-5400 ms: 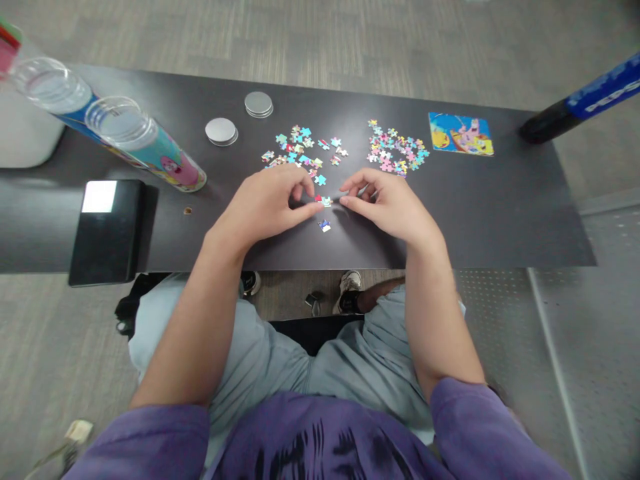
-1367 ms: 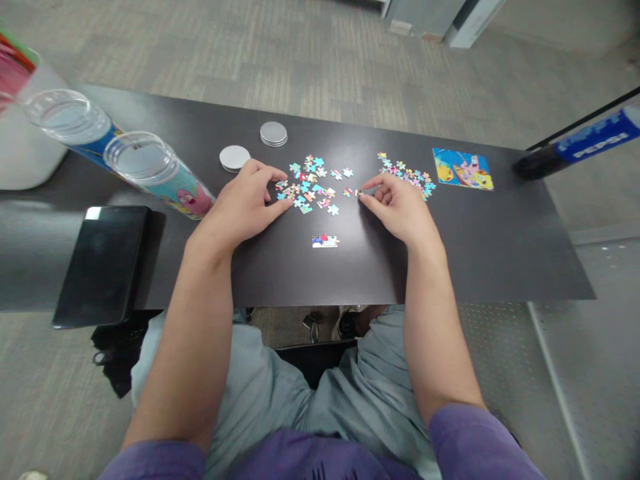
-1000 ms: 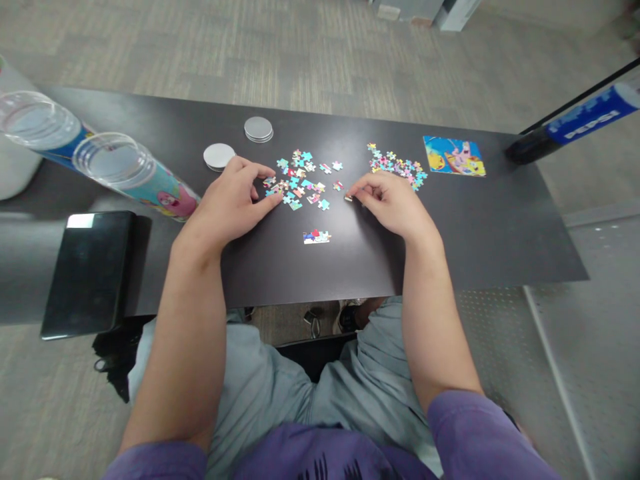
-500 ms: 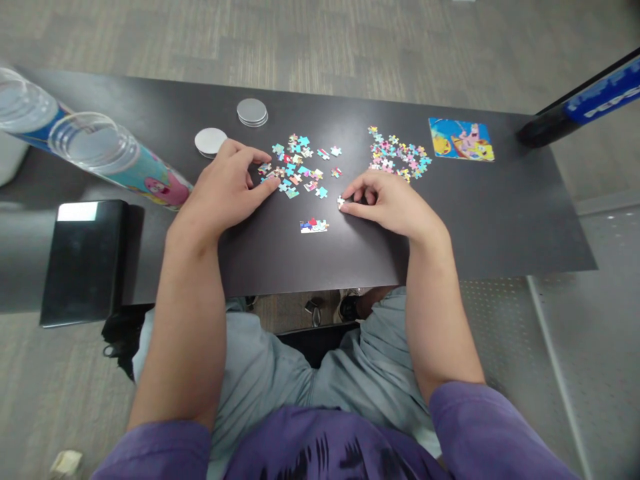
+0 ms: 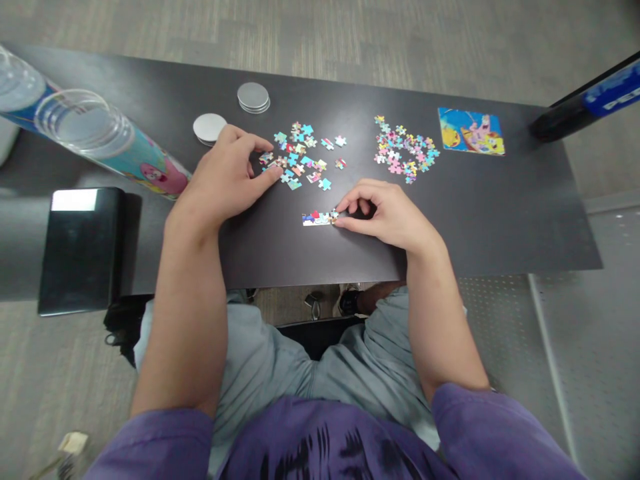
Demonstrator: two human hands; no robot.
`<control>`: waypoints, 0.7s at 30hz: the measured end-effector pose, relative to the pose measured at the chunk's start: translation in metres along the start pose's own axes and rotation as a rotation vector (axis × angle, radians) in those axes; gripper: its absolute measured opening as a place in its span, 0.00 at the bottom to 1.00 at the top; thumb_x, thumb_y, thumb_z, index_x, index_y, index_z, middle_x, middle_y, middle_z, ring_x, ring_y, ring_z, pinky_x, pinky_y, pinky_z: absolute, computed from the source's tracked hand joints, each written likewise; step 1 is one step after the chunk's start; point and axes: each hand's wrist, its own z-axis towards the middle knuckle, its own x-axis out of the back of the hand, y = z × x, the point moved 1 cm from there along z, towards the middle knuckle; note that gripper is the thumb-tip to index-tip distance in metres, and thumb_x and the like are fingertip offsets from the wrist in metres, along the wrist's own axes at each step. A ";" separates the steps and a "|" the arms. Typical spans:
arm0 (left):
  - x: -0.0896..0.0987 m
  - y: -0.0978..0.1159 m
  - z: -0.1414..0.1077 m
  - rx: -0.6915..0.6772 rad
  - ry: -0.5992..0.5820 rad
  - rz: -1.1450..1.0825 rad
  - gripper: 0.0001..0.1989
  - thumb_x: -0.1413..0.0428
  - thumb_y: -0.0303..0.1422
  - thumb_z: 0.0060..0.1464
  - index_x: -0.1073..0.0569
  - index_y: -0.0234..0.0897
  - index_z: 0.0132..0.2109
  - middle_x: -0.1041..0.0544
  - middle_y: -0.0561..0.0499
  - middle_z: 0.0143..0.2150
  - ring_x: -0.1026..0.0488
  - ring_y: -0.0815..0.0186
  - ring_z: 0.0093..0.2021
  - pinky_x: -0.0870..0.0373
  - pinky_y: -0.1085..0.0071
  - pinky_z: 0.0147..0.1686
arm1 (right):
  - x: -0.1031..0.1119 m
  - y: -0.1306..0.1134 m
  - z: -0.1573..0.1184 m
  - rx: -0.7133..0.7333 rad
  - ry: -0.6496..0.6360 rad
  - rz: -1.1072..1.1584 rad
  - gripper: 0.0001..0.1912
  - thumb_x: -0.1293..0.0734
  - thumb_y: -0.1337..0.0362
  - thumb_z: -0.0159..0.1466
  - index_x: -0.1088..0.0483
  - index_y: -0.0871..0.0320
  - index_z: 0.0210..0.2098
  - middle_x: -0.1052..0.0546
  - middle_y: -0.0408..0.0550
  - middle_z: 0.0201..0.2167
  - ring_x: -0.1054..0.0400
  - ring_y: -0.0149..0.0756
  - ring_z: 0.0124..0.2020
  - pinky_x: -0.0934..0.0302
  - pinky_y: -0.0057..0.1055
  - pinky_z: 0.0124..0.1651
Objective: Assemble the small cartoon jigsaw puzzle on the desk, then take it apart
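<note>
While the right hand (image 5: 383,212) pinches a puzzle piece (image 5: 334,216) at the right end of a short strip (image 5: 315,219) on the table (image 5: 500,213), the left hand (image 5: 225,175) holds thumb and forefinger apart beside a loose pile (image 5: 297,163). Another heap (image 5: 394,155) lies farther right, near a picture card (image 5: 472,132).

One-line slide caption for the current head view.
Right hand pinches a puzzle piece at the end of a short strip; left hand rests near loose pieces.
</note>
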 end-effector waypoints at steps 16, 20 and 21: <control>0.004 0.036 -0.008 -0.095 -0.108 -0.022 0.26 0.17 0.48 0.60 0.16 0.46 0.56 0.22 0.46 0.59 0.23 0.48 0.62 0.19 0.53 0.63 | -0.001 -0.012 0.000 -0.082 -0.028 -0.104 0.06 0.13 0.51 0.72 0.10 0.38 0.43 0.13 0.48 0.44 0.22 0.54 0.43 0.26 0.53 0.51; -0.002 0.050 -0.009 -0.191 -0.238 -0.050 0.21 0.17 0.40 0.55 0.18 0.46 0.47 0.19 0.50 0.53 0.18 0.49 0.57 0.20 0.53 0.63 | -0.002 -0.011 0.001 -0.096 -0.027 -0.111 0.08 0.12 0.48 0.72 0.10 0.38 0.43 0.13 0.49 0.45 0.22 0.54 0.43 0.27 0.52 0.50; -0.003 0.052 -0.009 -0.199 -0.274 -0.034 0.18 0.19 0.40 0.58 0.20 0.46 0.46 0.19 0.50 0.51 0.17 0.49 0.58 0.21 0.54 0.64 | -0.002 -0.010 0.001 -0.091 -0.026 -0.110 0.08 0.12 0.48 0.72 0.10 0.38 0.42 0.13 0.49 0.45 0.22 0.54 0.43 0.27 0.52 0.50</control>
